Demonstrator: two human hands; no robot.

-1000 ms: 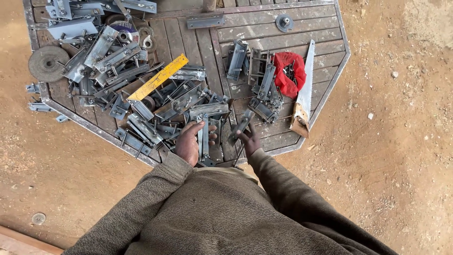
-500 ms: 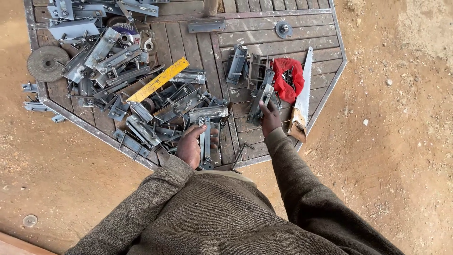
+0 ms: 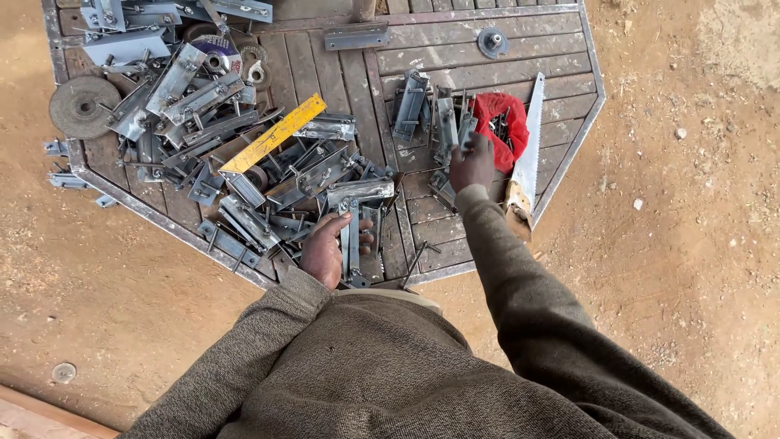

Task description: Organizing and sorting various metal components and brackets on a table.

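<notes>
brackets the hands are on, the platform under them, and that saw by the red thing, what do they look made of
Brackets: likely bare steel, grey with a dull shine.
Platform: weathered brown wood planks inside a grey metal-looking rim.
Saw: pale metal toothed blade, handle seemingly wood.
Left hand grips one bracket; right hand reaches others.

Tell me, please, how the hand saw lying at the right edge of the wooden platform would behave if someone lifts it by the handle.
The hand saw has a long, thin blade, so it would probably flex and wobble. Its wooden handle looks chunkier, so it may feel handle-heavy. Its toothed edge could snag the red cloth beside it.
</notes>
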